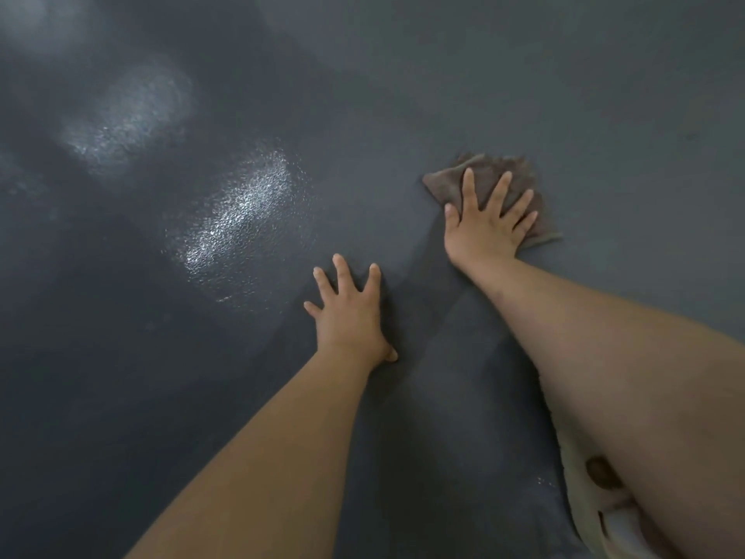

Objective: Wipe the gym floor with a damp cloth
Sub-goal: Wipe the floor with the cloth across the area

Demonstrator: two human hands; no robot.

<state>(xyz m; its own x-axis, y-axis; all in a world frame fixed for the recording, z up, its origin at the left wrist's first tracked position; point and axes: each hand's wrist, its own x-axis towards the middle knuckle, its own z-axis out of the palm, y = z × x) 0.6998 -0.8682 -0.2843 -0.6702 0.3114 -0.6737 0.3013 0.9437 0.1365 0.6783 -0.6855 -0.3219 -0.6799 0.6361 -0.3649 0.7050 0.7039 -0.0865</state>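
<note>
Your non-task items, three entries.

1. Pale beige piece of fabric (580, 494), at your lower right edge of view, partly hidden. You cannot tell whether it is clothing or something else.
2. Round dark brown mark (600, 472) on that fabric, near its upper part. Whether it is a button or a stain is unclear.
3. Pale grey-white patch (623, 528), just below the brown mark and adjoining the beige fabric. Its material is too blurred for you to tell.

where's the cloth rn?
In the head view, the brown cloth lies flat on the dark floor, upper right of centre, pressed under the right hand; the left hand rests on bare floor beside it.
</note>
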